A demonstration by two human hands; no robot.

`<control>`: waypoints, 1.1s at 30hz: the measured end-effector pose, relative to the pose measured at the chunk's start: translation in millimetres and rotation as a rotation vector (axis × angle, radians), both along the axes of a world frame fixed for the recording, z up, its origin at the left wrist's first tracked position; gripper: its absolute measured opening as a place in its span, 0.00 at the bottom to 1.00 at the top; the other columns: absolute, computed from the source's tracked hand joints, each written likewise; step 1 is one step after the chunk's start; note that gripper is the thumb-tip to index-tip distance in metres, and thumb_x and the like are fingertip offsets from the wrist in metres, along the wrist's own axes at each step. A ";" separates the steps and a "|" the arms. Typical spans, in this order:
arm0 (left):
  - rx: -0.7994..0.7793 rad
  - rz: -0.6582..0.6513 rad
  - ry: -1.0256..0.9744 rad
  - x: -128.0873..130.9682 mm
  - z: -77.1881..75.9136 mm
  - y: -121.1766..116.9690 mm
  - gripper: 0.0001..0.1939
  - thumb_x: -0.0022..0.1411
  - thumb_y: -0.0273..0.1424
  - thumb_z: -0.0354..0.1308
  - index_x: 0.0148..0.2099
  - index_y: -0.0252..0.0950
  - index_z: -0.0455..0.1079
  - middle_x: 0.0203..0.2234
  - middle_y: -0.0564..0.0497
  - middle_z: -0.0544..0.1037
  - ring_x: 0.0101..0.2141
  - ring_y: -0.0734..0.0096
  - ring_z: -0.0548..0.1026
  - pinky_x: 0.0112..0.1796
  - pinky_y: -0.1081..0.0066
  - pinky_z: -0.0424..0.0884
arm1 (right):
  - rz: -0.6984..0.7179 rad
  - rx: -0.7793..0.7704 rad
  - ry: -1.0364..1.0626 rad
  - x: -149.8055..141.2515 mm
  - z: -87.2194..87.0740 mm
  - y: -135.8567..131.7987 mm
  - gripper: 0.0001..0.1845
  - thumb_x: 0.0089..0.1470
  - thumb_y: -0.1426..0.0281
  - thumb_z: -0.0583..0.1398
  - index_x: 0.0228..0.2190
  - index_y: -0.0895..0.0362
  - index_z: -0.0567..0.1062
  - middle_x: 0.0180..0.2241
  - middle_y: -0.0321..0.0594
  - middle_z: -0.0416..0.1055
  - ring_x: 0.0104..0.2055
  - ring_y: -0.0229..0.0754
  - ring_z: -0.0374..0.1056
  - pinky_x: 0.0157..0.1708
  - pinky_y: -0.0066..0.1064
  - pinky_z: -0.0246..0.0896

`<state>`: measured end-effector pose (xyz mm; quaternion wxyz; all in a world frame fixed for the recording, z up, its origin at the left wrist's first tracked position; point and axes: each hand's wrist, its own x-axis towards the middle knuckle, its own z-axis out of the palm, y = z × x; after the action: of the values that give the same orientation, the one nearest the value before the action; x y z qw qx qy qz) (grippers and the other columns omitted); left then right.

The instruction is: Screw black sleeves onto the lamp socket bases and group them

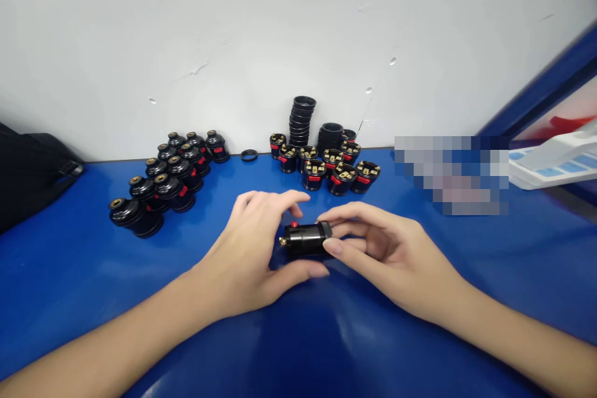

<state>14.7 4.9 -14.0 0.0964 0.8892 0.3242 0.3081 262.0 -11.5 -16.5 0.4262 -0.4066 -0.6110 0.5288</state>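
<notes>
Pinched, at table (69,298) centre, a black lamp socket (305,239) between left hand (252,255) from nine o'clock and right hand (387,255) from three; judged light, rigid, smooth, best gripped around its barrel.

Blue glossy table surface (69,273) against a white painted wall (186,25). Far left: a cluster of black domed plastic lamp holders (163,183). Far centre: a loose black plastic ring (249,155), a stack of black plastic rings (301,121), and open black sockets with brass contacts (329,168).
</notes>
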 end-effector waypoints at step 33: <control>-0.248 0.109 -0.031 2.5 -4.8 1.6 0.15 0.82 0.37 0.52 0.66 0.47 0.60 0.45 0.51 0.79 0.45 0.60 0.78 0.48 0.56 0.71 | 0.025 0.166 0.094 0.7 -10.4 2.2 0.13 0.64 0.73 0.71 0.49 0.50 0.80 0.49 0.39 0.78 0.56 0.44 0.81 0.61 0.38 0.80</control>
<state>17.2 6.4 -18.8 0.1936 0.8466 0.4063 0.2840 262.7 -9.3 -26.9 0.4800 -0.3368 -0.6370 0.5004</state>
